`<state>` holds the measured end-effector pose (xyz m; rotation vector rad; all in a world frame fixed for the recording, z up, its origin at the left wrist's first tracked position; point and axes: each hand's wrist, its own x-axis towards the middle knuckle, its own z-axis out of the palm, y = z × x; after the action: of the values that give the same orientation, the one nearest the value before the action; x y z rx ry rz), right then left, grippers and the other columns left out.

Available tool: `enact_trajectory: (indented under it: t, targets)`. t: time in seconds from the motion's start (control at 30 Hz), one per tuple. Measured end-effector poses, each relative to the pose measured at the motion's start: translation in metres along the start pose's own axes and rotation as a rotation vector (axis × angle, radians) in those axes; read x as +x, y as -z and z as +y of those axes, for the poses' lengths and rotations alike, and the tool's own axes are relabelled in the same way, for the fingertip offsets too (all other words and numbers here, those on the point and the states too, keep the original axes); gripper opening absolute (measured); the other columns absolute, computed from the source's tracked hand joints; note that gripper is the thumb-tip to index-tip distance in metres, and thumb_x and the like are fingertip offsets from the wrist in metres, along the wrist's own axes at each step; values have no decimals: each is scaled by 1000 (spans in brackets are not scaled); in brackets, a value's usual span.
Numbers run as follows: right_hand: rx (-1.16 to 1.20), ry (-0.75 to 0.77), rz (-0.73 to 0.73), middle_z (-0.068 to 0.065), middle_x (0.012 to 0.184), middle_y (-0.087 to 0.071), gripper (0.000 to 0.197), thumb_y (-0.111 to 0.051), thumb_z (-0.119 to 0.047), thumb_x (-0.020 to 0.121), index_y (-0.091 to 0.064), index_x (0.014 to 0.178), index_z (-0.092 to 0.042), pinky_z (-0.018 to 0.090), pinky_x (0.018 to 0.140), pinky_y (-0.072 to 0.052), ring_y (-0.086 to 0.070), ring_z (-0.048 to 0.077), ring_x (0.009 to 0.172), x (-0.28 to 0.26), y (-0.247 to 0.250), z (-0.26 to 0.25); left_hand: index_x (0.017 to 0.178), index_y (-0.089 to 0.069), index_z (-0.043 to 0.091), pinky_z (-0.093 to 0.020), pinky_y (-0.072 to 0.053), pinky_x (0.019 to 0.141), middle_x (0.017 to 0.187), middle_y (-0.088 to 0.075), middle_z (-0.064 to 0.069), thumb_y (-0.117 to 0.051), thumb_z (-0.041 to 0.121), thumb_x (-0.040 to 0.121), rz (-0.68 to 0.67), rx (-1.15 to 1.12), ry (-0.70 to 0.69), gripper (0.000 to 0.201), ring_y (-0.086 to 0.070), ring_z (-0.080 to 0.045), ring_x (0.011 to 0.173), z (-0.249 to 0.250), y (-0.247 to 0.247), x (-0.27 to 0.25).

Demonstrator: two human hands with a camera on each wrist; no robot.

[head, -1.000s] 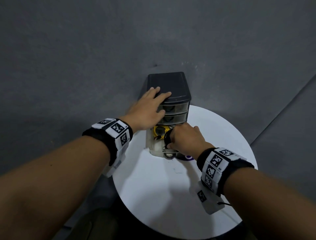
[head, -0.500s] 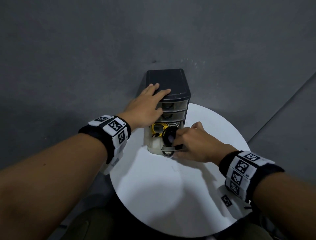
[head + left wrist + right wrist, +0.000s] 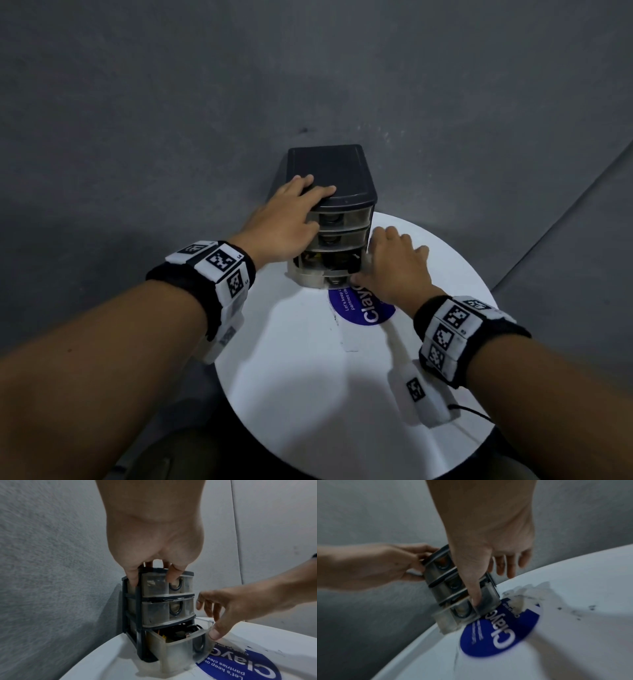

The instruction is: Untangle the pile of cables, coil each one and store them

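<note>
A small three-drawer unit (image 3: 337,171) with a black top stands at the far edge of a round white table (image 3: 301,383). My left hand (image 3: 291,212) lies over its top, and in the left wrist view its fingertips (image 3: 173,574) hook down over the top drawer. The clear bottom drawer (image 3: 180,650) is pulled partly out. Black and yellow cables (image 3: 176,631) lie coiled inside it. My right hand (image 3: 390,267) is at the drawer's right front corner. Its thumb (image 3: 214,634) presses on the drawer front, and the other fingers hang loose and hold nothing.
A round blue sticker (image 3: 363,308) with white lettering lies on the table just in front of the drawer. A grey wall rises close behind the unit. The table's rim curves away to the left and right of the unit.
My right hand has let go of the black coil, which now lies in the bottom drawer. The hand has moved to the drawer's right front, and the drawer has slid further in. The left hand stays on top.
</note>
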<state>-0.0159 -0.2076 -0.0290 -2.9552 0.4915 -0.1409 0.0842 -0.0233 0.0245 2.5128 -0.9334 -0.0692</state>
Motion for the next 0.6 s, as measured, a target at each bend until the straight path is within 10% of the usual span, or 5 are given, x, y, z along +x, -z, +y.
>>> enact_trajectory:
  t: [0.13, 0.3, 0.6]
  targets:
    - [403, -132, -216, 8, 147, -39, 116, -94, -33, 65, -21, 154, -19, 42, 101, -47, -48, 31, 132, 24, -3, 10, 155, -27, 46, -50, -27, 121, 169, -13, 8, -49, 16, 96, 16, -11, 7, 70, -5, -14, 156, 1, 0, 1]
    - [415, -72, -192, -3, 115, -62, 68, -92, -27, 67, -56, 124, -17, 31, 85, -46, -59, 20, 102, 53, -11, 13, 154, -31, 44, -49, -33, 118, 165, -20, 7, -49, 15, 95, 38, -10, -6, 68, -13, -17, 153, 0, -3, 4]
    - [354, -69, -151, 0, 114, -72, 54, -89, -32, 69, -64, 116, -24, 42, 92, -53, -65, 23, 102, 64, -17, 13, 153, -31, 42, -50, -38, 112, 161, -24, 7, -50, 13, 91, 79, 34, -17, 71, -16, -18, 151, -2, -9, 5]
